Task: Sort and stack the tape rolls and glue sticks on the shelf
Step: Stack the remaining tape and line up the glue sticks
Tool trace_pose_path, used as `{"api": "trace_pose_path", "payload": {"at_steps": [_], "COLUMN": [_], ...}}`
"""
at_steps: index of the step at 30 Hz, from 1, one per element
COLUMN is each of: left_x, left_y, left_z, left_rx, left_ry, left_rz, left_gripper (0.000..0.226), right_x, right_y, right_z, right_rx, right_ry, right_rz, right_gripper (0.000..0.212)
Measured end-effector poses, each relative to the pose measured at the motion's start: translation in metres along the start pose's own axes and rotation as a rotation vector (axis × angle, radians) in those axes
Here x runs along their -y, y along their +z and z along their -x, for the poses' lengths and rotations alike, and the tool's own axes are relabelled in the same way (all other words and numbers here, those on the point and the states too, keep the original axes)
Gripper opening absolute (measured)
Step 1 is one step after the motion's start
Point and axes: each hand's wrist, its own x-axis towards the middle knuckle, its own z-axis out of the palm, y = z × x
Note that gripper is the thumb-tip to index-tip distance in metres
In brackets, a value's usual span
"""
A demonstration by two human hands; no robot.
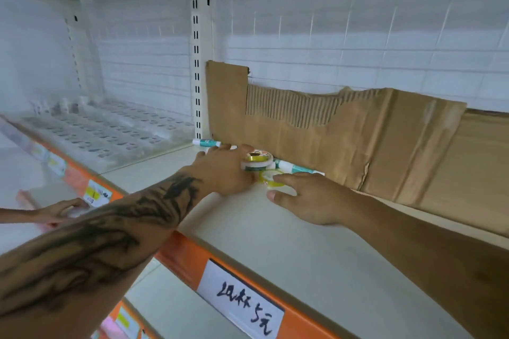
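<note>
A small stack of tape rolls (257,162) stands on the white shelf (289,242), close to the cardboard at the back. My left hand (223,170) grips this stack from the left side. In front of it lies a yellow tape roll (271,177), and the fingertips of my right hand (305,201) touch it with the fingers spread. One teal-and-white glue stick (296,166) lies behind the rolls by the cardboard. Another glue stick (206,142) lies at the back left near the shelf post. My left hand hides part of the stack.
A torn cardboard sheet (371,146) leans along the back wall. The shelf front has an orange strip with a handwritten price label (242,300). Another person's hand (59,210) reaches onto the lower shelf at left. A perforated tray (110,132) lies on the neighbouring shelf.
</note>
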Motion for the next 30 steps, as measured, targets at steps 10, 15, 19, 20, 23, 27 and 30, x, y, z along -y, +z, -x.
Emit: {"api": "trace_pose_path", "payload": {"at_steps": [10, 15, 19, 20, 23, 27, 30], "left_x": [0.005, 0.003, -0.001, -0.005, -0.024, -0.077, -0.131], "left_y": [0.013, 0.006, -0.002, -0.003, -0.008, -0.012, -0.007], "left_z": [-0.044, -0.037, -0.024, -0.019, -0.001, 0.037, 0.076], "left_rx": [-0.028, -0.106, -0.19, -0.201, -0.198, -0.198, -0.207], "left_ry": [0.111, 0.166, 0.221, 0.245, 0.359, 0.487, 0.574], "left_rz": [0.201, 0.362, 0.44, 0.451, 0.512, 0.594, 0.627], "left_gripper": [0.067, 0.079, 0.081, 0.084, 0.086, 0.084, 0.084], "right_x": [0.012, 0.019, 0.022, 0.021, 0.019, 0.007, -0.011], "right_y": [-0.001, -0.01, -0.025, -0.028, -0.042, -0.056, -0.062], "right_z": [0.029, 0.055, 0.087, 0.098, 0.134, 0.198, 0.261], "right_rx": [-0.294, -0.288, -0.33, -0.341, -0.367, -0.426, -0.459], "right_ry": [0.215, 0.272, 0.332, 0.341, 0.383, 0.446, 0.495], "right_rz": [-0.046, -0.009, 0.007, 0.009, 0.017, 0.013, 0.009], "right_gripper": [0.037, 0.032, 0.034, 0.034, 0.035, 0.036, 0.039]}}
